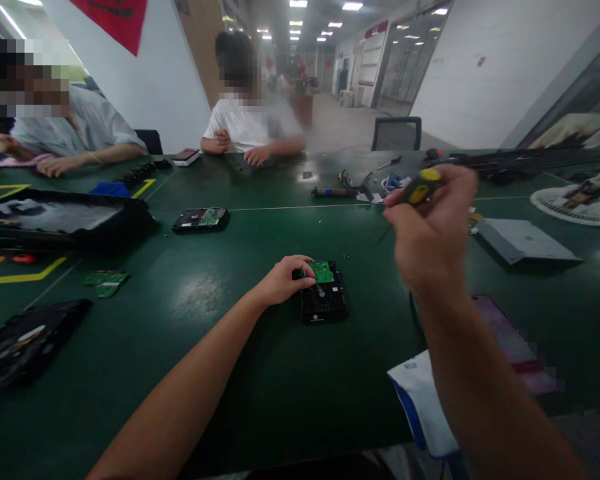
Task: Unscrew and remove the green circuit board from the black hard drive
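Note:
In front of me on the table lies a black hard drive (325,307) with a green circuit board (323,271) on its upper face. My left hand (287,280) is at the drive's left side, its thumb and index finger curled together over the board's lower edge. Whatever is between those fingertips is too small to make out. Raised to the right, my right hand (435,227) is closed round a screwdriver (416,190) with a dark and yellow handle. Its thin shaft points down to the left, apart from the drive. Tiny screws (346,256) lie just beyond the drive.
Another hard drive (200,219) lies farther left, near a black casing (60,220) and loose green boards (107,283). A metal plate (527,240), a phone (513,343) and a white-blue packet (420,400) are at right. Two people sit across the table (220,373).

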A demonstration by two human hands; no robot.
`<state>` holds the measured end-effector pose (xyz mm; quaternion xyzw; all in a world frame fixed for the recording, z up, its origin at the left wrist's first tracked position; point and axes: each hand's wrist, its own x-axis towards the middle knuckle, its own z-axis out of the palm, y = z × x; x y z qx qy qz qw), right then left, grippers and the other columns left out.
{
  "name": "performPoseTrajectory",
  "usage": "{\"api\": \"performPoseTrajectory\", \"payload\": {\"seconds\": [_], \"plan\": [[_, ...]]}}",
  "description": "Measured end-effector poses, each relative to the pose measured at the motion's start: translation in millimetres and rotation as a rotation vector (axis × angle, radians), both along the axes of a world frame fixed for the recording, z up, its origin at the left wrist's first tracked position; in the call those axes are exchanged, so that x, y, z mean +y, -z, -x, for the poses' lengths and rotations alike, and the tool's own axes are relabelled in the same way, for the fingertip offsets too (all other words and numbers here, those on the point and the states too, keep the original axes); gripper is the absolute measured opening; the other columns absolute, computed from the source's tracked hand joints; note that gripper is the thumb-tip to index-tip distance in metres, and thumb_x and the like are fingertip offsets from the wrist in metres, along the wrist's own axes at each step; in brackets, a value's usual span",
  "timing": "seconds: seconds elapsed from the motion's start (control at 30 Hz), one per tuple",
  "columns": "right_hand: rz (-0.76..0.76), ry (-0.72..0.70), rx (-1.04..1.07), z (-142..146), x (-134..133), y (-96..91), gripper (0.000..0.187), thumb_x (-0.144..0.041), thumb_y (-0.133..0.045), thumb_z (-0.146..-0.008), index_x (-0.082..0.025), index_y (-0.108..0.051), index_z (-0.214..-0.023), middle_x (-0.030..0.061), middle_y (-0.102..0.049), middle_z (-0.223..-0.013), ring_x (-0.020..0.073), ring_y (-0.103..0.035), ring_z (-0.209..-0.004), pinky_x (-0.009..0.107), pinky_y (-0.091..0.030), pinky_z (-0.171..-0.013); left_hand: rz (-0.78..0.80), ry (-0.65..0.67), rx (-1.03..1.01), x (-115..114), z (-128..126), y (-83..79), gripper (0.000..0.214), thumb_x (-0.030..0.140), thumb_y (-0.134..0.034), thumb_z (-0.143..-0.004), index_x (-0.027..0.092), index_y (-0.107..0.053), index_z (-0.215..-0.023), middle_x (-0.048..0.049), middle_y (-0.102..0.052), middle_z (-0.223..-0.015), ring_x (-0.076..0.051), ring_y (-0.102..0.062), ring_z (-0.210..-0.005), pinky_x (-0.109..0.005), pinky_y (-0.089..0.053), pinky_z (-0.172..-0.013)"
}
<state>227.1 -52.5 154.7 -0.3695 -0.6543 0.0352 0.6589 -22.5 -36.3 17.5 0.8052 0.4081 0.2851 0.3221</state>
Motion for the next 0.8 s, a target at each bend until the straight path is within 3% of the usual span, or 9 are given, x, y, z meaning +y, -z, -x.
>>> {"api": "performPoseTrajectory", "payload": {"seconds": [0.17,0.3,0.5,0.8], "plan": [[0.131,0.033,0.032,18,24,59.8,0.038,-0.031,-0.072,-0.090,-0.027,-0.053,-0.123,0.0059,-0.067,-0.109,0.0216,-0.071,-0.098,0.041,-0.064,-0.085,-0.003,-0.024,0.027,-1,-1,-0.7,0.010,0.029,-0.074,-0.087,0.024,-0.074,-0.097,-0.0074,-0.063,-0.138,-0.028,-0.057,-0.130,-0.054,-0.038,-0.114],[0.187,-0.011,0.066,19,28,98.9,0.042,-0.032,-0.073,-0.090,-0.027,-0.052,-0.127,0.0076,-0.070,-0.114,0.0230,-0.074,-0.099,0.043,-0.064,-0.089,-0.020,-0.012,0.014,-1,-3,-4.4,0.008,0.026,-0.075,-0.087,0.024,-0.074,-0.095,-0.0067,-0.065,-0.135,-0.027,-0.058,-0.129,-0.052,-0.039,-0.114],[0.183,-0.116,0.044,18,21,108.6,0.058,-0.032,-0.070,-0.093,-0.031,-0.041,-0.143,0.0088,-0.072,-0.123,0.0248,-0.075,-0.105,0.044,-0.065,-0.092,-0.019,-0.009,0.020,-1,-3,-4.0,0.007,0.026,-0.075,-0.087,0.023,-0.074,-0.094,-0.0065,-0.065,-0.136,-0.027,-0.058,-0.129,-0.053,-0.038,-0.116],[0.130,-0.094,-0.136,21,16,118.5,0.053,-0.030,-0.068,-0.095,-0.034,-0.047,-0.143,0.0074,-0.068,-0.130,0.0242,-0.076,-0.102,0.045,-0.064,-0.094,-0.023,-0.020,0.034,1,-2,1.1,0.010,0.027,-0.075,-0.087,0.024,-0.074,-0.096,-0.0068,-0.064,-0.137,-0.028,-0.057,-0.129,-0.053,-0.038,-0.116]]}}
